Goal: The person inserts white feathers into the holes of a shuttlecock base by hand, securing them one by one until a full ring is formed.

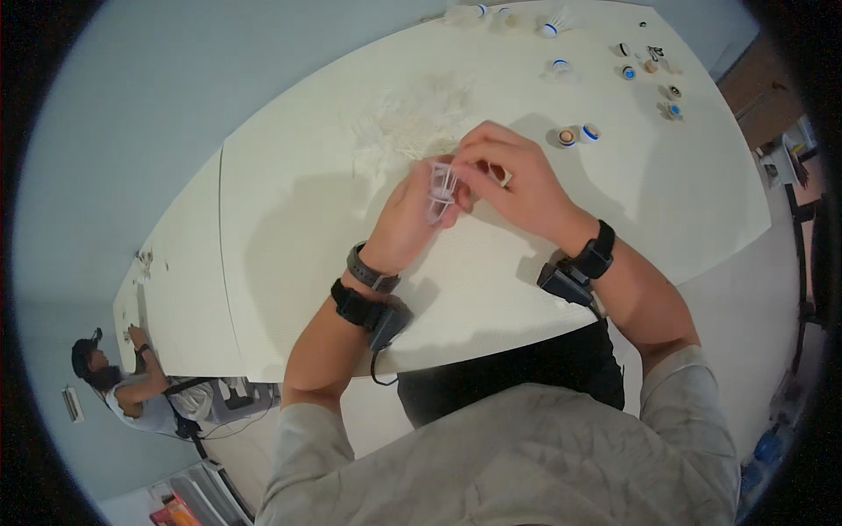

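Observation:
My left hand (403, 215) is wrapped round a small translucent plastic shuttlecock skirt (440, 191), ribbed and open like a cage. It lies across the fingers, slightly tilted. Right above it, my right hand (517, 180) is closed in a pinch at the skirt's upper end; what its fingertips grip is too small to make out. Just beyond both hands spreads a loose pile of white feather pieces (421, 118). To the right of my right hand stand two shuttlecock corks, one with a tan face (567, 137) and one with a blue band (590, 132).
On the white table (307, 263), a feathered shuttlecock (551, 30) and another blue-banded one (561, 67) lie at the back. Several loose corks and rings (629, 74) are scattered at the far right. Another person (132, 386) sits at the table's far left.

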`<state>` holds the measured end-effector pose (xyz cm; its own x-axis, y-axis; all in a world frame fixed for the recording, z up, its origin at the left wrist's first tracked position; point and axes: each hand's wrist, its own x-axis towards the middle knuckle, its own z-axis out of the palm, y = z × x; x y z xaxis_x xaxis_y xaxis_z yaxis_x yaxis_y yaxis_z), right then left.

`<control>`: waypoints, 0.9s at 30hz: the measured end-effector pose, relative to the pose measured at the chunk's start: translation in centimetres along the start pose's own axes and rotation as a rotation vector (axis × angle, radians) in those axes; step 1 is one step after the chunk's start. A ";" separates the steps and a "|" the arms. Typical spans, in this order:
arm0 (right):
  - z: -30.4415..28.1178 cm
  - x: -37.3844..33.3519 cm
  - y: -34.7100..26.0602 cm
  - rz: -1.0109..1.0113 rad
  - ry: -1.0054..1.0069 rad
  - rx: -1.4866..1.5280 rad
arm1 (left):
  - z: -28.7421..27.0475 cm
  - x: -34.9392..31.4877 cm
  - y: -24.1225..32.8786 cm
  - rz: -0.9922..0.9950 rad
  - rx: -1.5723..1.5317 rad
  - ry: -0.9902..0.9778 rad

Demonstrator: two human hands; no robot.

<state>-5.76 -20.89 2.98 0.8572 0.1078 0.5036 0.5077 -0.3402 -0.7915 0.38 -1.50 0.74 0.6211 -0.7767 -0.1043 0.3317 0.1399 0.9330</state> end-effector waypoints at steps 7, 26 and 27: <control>-0.1 -0.4 0.2 0.118 0.070 -0.009 | -1.4 0.2 -1.1 0.201 -0.193 0.234; 1.3 -0.5 0.0 0.205 0.012 0.072 | -0.2 -0.2 -0.8 0.165 -0.351 0.017; 1.3 -0.5 0.0 0.204 0.013 0.071 | -0.2 -0.2 -0.7 0.179 -0.315 0.001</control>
<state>-6.04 -19.68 2.29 0.9420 0.0314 0.3341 0.3287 -0.2868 -0.8999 0.18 -1.30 0.02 0.6901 -0.7220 0.0507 0.4196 0.4561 0.7848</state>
